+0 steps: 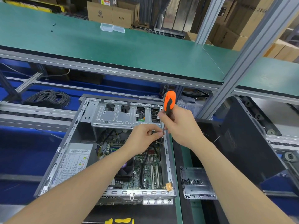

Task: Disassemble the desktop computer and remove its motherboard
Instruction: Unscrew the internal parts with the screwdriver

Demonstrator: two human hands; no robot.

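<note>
An open desktop computer case (71,138) lies flat in front of me, its green motherboard (146,168) showing inside. My right hand (181,126) grips an orange and black screwdriver (169,102), held nearly upright with its shaft pointing down inside the case's right wall. My left hand (144,135) pinches the screwdriver's shaft near the tip. The tip itself is hidden behind my fingers. A silver drive cage (119,115) spans the far end of the case, and a grey power supply (72,162) fills the left side.
A clear plastic tray (196,183) with several small dark screws sits right of the case. A black side panel (247,143) leans at the right. A coil of grey cable (48,97) lies at the back left. Above runs a green shelf (113,46) carrying two clear boxes (112,27). A yellow-handled tool (119,221) lies at the bottom edge.
</note>
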